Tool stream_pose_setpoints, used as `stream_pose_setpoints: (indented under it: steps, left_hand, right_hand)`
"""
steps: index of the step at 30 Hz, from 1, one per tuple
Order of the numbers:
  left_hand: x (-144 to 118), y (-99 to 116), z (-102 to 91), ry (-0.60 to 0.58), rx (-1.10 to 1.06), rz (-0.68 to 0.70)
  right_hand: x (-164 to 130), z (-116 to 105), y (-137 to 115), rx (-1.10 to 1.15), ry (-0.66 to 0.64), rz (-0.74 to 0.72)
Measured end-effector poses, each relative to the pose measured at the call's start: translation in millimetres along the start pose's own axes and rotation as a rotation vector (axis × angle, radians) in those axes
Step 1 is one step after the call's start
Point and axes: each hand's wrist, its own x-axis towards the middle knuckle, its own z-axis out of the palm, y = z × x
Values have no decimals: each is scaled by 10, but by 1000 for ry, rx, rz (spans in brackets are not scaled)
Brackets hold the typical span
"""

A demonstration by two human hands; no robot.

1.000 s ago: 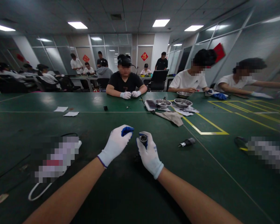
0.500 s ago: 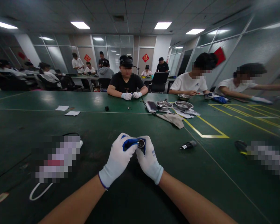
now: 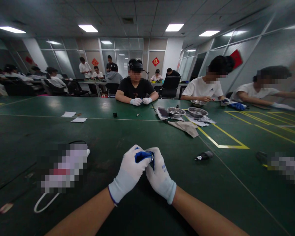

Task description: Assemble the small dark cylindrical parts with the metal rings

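Observation:
Both my hands wear white gloves with blue fingertips and meet above the green table (image 3: 142,137). My right hand (image 3: 160,178) grips a small round metal part (image 3: 152,157), of which only a sliver shows. My left hand (image 3: 129,172) presses its blue fingertips onto the same part from the left, covering most of it. A small black and silver cylindrical piece (image 3: 203,156) lies on the table to the right of my hands.
A blurred object with a white cable (image 3: 61,167) lies at my left. Across the table sit people in gloves, with metal bowls (image 3: 177,111), a beige cloth (image 3: 184,126) and paper slips (image 3: 73,117). Yellow tape lines (image 3: 221,141) mark the right side.
My hands were apart, the right one holding the part up alone. The left hand has come in and closed its fingertips over the part; both hands sank slightly lower.

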Motion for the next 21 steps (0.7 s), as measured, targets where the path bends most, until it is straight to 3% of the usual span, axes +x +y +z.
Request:
stream_pose_setpoints:
  steps: [13, 17, 21]
  left_hand:
    - [63, -23, -15, -7, 161, -85]
    - [35, -52, 3, -10, 252, 11]
    - [6, -94, 12, -43, 478, 250]
  right_hand:
    - [0, 20, 35, -118, -14, 70]
    - [19, 23, 46, -71, -3, 88]
    - [34, 25, 102, -28, 51, 101]
